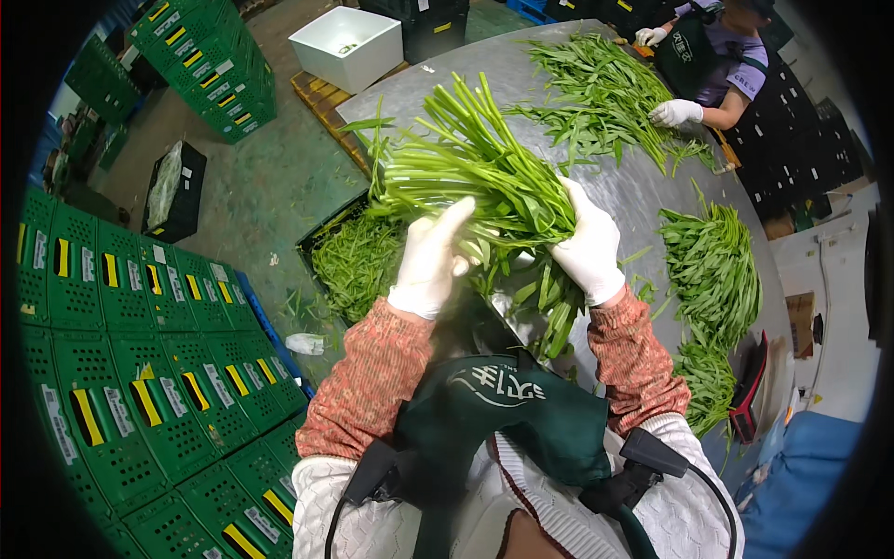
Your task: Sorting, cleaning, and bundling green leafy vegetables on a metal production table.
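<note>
Near the center of the frame, a worker's white-gloved right hand (589,238) held a bundle (475,154) of leafy greens, its grip closed around the leafy end, with the cut stems fanned toward the top of the frame. The left hand (430,256) stood at the bundle's lower left, its grip spread, thumb raised apart from the fingers; whether it touched the stems could not be told. Below the bundle, to its left, loose greens (358,261) filled a dark crate beside the metal counter (466,61). Another pile (712,270) lay on the counter at right. At upper right, a co-worker (717,61) in a dark apron had one gloved hand (677,113) at the edge of a broad heap (596,93). A white box (372,63) sat at top left of center, and green crates (140,307) lined the left side.
</note>
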The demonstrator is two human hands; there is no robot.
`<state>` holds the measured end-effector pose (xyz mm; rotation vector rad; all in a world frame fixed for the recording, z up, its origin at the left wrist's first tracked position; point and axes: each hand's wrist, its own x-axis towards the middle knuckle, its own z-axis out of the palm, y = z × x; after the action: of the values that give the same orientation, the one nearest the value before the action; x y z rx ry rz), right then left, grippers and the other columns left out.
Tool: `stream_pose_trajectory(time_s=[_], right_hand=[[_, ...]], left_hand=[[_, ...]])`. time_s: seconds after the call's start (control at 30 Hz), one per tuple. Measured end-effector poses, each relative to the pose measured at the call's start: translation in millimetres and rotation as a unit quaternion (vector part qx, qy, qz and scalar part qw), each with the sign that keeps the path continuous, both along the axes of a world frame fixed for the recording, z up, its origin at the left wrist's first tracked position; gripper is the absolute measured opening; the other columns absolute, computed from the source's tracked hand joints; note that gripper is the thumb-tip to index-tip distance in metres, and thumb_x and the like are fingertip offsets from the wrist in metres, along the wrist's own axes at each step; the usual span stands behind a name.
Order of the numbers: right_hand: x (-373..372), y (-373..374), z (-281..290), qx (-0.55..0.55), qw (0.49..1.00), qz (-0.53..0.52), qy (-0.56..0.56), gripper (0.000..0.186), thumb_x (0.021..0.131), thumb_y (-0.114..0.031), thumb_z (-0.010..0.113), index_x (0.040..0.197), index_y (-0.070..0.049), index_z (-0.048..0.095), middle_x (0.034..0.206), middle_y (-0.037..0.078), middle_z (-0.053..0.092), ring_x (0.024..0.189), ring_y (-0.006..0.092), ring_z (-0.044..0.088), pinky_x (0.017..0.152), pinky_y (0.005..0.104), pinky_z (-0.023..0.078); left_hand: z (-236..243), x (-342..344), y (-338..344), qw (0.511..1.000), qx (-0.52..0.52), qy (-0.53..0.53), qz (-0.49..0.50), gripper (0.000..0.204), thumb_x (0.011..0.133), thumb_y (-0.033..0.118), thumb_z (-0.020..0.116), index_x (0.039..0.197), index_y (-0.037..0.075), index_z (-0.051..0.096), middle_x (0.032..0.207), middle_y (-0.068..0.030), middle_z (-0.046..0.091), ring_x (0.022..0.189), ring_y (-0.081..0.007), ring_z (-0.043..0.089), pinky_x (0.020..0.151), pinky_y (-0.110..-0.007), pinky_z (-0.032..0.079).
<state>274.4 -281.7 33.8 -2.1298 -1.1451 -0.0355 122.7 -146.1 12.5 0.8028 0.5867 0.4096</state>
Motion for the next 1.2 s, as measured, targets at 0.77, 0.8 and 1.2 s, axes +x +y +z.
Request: stream_pose_trajectory(time_s=[0.77, 0.8, 1.2], right_hand=[[19.2, -7.4, -3.0, -0.02, 0.995, 0.011, 0.096, 0.046, 0.074, -0.031, 0.069, 0.114, -0.012, 0.059, 0.092, 0.016, 0.067, 0.087, 0.034, 0.065, 0.076, 0.0384, 0.05], [31.9, -16.8, -11.5, 0.03, 0.994, 0.026, 0.098, 0.047, 0.074, -0.026, 0.072, 0.116, -0.009, 0.059, 0.093, 0.013, 0.069, 0.083, 0.0258, 0.067, 0.076, 0.0342, 0.051], [39.6, -31.7, 16.2, 0.076, 0.951, 0.091, 0.286, 0.046, 0.073, -0.004, 0.071, 0.117, 0.0, 0.057, 0.105, 0.005, 0.065, 0.093, 0.01, 0.056, 0.087, 0.0257, 0.044]], left_hand=[[7.7, -25.5, 28.8, 0.961, -0.122, -0.089, 0.233, 0.011, 0.094, 0.024, 0.054, 0.089, 0.013, 0.054, 0.064, 0.0036, 0.051, 0.048, -0.0052, 0.043, 0.04, -0.02, 0.03], [14.8, -35.2, 43.5, 0.954, -0.108, -0.031, 0.279, 0.015, 0.093, 0.026, 0.055, 0.087, 0.013, 0.055, 0.062, 0.0037, 0.05, 0.044, -0.0045, 0.038, 0.039, -0.02, 0.029], [-15.2, -75.8, 110.5, 0.755, 0.614, 0.186, 0.132, 0.025, 0.085, 0.011, 0.065, 0.105, -0.005, 0.063, 0.1, -0.0066, 0.064, 0.085, -0.0106, 0.058, 0.077, -0.025, 0.047]])
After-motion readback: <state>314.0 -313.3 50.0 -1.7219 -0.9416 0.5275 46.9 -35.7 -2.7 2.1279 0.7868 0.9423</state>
